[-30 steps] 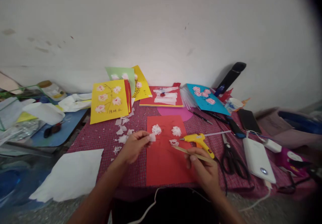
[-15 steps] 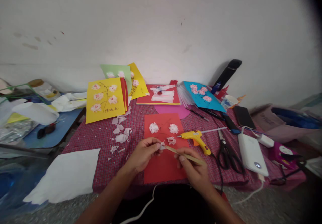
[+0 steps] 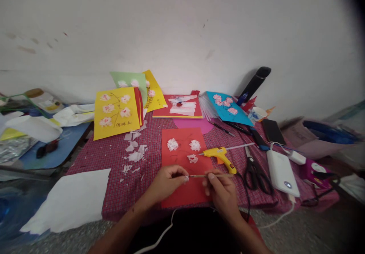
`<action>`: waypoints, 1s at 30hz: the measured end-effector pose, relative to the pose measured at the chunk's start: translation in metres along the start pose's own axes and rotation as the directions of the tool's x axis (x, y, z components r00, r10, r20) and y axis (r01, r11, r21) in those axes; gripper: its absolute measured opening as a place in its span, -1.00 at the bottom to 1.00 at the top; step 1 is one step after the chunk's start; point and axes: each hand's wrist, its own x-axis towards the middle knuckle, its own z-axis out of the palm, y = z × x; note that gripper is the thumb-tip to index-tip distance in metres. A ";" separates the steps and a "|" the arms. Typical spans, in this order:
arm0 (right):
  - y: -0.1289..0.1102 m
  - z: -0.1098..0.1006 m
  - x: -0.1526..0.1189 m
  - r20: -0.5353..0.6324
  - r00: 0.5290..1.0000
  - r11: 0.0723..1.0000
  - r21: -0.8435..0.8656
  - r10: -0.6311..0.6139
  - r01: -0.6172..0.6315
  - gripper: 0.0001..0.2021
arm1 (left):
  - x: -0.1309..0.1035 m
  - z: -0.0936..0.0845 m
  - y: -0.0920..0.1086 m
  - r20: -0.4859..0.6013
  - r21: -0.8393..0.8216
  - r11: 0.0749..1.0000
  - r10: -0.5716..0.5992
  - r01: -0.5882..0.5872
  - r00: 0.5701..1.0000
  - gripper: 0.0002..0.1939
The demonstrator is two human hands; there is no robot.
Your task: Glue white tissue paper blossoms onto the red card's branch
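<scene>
White scrap, thin: one, pinched between thumb and forefinger of our left hand, the tips pressed together on it, above the lower half of the red sheet. Stick, pale and slim: one, held in our right hand, thumb and fingers closed about it; it lies nearly level, its tip at the scrap. Whether the scrap is wrapped round that tip, we cannot tell.

Red sheet: one, flat on the checked cloth. On its upper half we count two full white flowers, left flower and right flower, and below the latter a sparser flower.

Glue gun, yellow: on its side, nozzle just beside the sparser flower, a glue stick projecting from its back.

Right of it, in order: scissors, black-handled; power bank, white; behind these, phone, black.

Left of the sheet: loose scraps, several; farther left, white paper, large, ragged-edged.

Rear row, left to right: yellow card, flowered, tilted up; red card, bearing white strips; blue card, pink-flowered; cup, patterned
</scene>
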 end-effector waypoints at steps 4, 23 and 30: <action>0.001 -0.001 -0.002 -0.033 0.993 0.983 0.151 0.110 -0.104 -0.73 | -0.001 0.007 0.001 0.039 0.082 0.996 0.041 -0.045 0.998 -0.88; -0.015 -0.010 0.018 0.111 0.993 0.996 -0.087 0.037 -0.027 -0.74 | 0.018 0.014 0.002 0.188 0.586 0.739 0.274 -0.331 0.943 -0.88; -0.009 -0.020 0.019 0.078 0.997 0.999 0.020 0.024 -0.026 -0.78 | 0.031 0.017 0.003 0.129 0.514 0.783 0.332 -0.349 0.934 -0.93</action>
